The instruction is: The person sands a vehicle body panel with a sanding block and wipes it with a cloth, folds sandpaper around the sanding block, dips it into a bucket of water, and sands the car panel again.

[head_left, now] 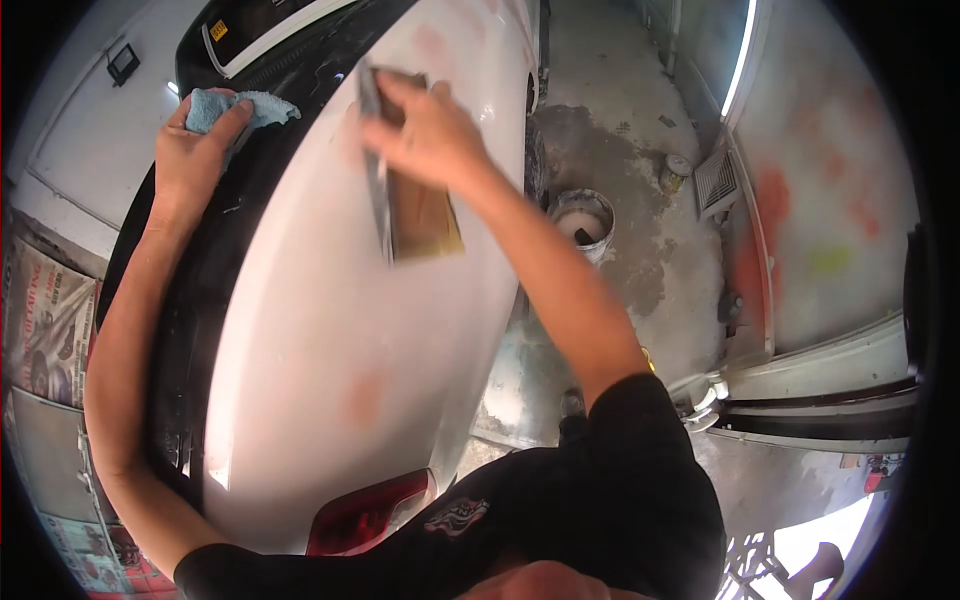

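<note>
A light blue cloth (265,108) is bunched in my left hand (192,160), whose fingers are wrapped round it, over the dark strip along the car's edge. My right hand (430,135), smeared by motion, grips the upper part of a long sanding block (425,220). A gold-brown sheet shows on the block, with a grey edge along its left side. It lies against or just above the white car panel (310,300); I cannot tell which. Reddish patches (365,398) mark the panel. A red tail light (368,512) sits at its near end.
To the right, a bucket (582,222) of cloudy liquid stands on the wet concrete floor (625,150). A can (675,172) is farther back by the paint-marked wall (830,190). A printed banner (50,325) hangs on the left.
</note>
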Tool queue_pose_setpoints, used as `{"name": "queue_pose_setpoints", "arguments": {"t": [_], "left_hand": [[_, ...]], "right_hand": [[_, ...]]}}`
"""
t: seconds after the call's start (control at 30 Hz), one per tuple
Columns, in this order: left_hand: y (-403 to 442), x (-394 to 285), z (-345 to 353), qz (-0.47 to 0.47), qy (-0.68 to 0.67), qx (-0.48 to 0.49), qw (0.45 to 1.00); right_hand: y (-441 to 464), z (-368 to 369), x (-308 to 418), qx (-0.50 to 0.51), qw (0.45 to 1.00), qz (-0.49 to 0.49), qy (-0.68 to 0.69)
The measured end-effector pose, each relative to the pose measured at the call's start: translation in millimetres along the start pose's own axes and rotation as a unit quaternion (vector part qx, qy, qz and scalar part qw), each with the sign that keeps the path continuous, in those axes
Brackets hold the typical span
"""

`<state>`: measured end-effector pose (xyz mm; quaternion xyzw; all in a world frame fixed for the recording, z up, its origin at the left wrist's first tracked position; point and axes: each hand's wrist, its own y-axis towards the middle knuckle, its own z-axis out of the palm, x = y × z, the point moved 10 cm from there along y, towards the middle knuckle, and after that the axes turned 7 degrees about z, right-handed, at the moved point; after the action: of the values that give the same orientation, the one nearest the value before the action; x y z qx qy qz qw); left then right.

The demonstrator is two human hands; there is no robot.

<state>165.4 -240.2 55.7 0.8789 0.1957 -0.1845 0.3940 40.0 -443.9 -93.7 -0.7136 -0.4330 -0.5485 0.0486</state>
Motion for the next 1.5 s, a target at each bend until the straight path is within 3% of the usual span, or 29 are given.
{"name": "queue_pose_setpoints", "arguments": {"t": [0.07, 0.17, 0.27, 0.3, 0.33, 0.4, 0.47, 0.5, 0.57, 0.6, 0.63, 0.67, 0.73, 0.8, 0.83, 0.93, 1.0, 1.03, 1.07, 1.13, 1.17, 1.27, 1.37, 1.47, 1.5], "left_hand": [[-1.9, -2.3, -1.8, 0.008, 0.006, -0.010, 1.000], [0.0, -0.5, -3.2, -0.018, 0.059, 0.002, 0.998], [-1.5, -2.8, -1.4, -0.010, 0.017, -0.012, 1.000], [-2.5, 3.7, 0.2, -0.013, 0.002, -0.010, 1.000], [-2.6, 8.9, 1.3, -0.015, -0.009, 0.000, 1.000], [1.3, 1.6, -0.8, 0.000, -0.007, 0.000, 1.000], [-0.1, -3.2, -3.3, 0.015, 0.026, -0.008, 1.000], [0.9, -5.7, -4.5, 0.013, 0.032, -0.009, 0.999], [0.3, -5.4, -1.3, 0.005, 0.038, -0.010, 0.999], [0.4, -4.6, 1.0, 0.000, 0.019, -0.009, 1.000], [-0.4, -4.0, 1.5, -0.011, 0.002, -0.006, 1.000], [-1.4, -0.6, 2.1, -0.022, -0.012, -0.002, 1.000], [1.4, 6.4, 1.6, -0.014, -0.003, 0.005, 1.000], [2.6, 3.5, -1.8, -0.002, 0.014, 0.001, 1.000], [2.1, 1.9, -3.3, -0.005, 0.024, -0.002, 1.000], [1.8, 0.0, -4.5, -0.012, 0.044, -0.007, 0.999], [2.0, 6.9, -4.6, -0.015, 0.040, -0.016, 0.999], [1.0, 9.6, -2.4, -0.016, 0.025, -0.011, 0.999], [1.0, 10.6, -2.2, -0.018, 0.011, -0.009, 1.000], [-2.7, 11.4, -2.7, -0.022, 0.003, -0.007, 1.000], [-3.5, 5.9, -1.4, -0.020, 0.008, -0.007, 1.000], [-3.4, -1.1, -4.3, -0.017, 0.032, -0.010, 0.999], [0.6, 0.7, -4.2, -0.007, 0.027, -0.018, 0.999], [-0.8, 10.8, -2.1, -0.020, -0.010, -0.015, 1.000], [-1.2, 12.9, -0.5, -0.028, -0.027, -0.011, 0.999]], "right_hand": [[58.0, -1.0, -34.8, -0.006, 0.997, 0.051, 0.053], [31.5, 1.8, -13.2, 0.012, 0.999, 0.027, 0.030], [-82.9, 7.6, 56.2, -0.052, 0.988, -0.142, -0.031], [-78.3, 8.3, 43.1, -0.089, 0.986, -0.138, -0.032], [-49.9, 12.1, 17.0, 0.015, 0.999, -0.035, 0.020], [7.3, 2.9, -32.9, -0.010, 0.998, 0.047, 0.050], [38.2, 10.0, -63.5, 0.046, 0.986, 0.115, 0.116], [35.6, 9.7, -56.4, -0.005, 0.998, 0.050, 0.033], [-37.1, 8.3, 0.7, 0.014, 0.999, 0.011, 0.039], [-79.7, 15.5, 28.7, -0.118, 0.982, -0.127, -0.068], [-93.8, 15.5, 36.6, -0.055, 0.990, -0.124, -0.025], [-100.9, 12.7, 42.6, 0.008, 0.993, -0.119, 0.022], [-41.6, 11.9, -6.8, 0.030, 0.997, 0.019, 0.062], [21.6, 8.1, -61.1, -0.035, 0.997, 0.063, 0.040], [34.9, 8.8, -74.1, -0.016, 0.993, 0.104, 0.053], [13.0, 5.4, -46.8, -0.025, 0.997, 0.067, -0.007], [-46.8, 9.7, 11.5, -0.007, 0.999, -0.026, 0.017], [-79.0, 13.0, 37.9, -0.074, 0.989, -0.119, -0.037], [-94.3, 10.8, 52.0, -0.011, 0.993, -0.113, -0.018], [-62.6, 11.1, 29.4, -0.007, 0.996, -0.085, -0.009], [-33.2, 6.7, 8.3, 0.007, 1.000, -0.007, 0.012], [18.2, 0.0, -22.3, 0.060, 0.995, 0.061, 0.041], [-45.8, 9.5, 12.2, 0.032, 0.993, -0.113, 0.011], [-120.1, 12.8, 30.1, 0.035, 0.977, -0.209, -0.002], [-102.8, 12.1, 23.3, 0.016, 0.981, -0.195, -0.005]]}}
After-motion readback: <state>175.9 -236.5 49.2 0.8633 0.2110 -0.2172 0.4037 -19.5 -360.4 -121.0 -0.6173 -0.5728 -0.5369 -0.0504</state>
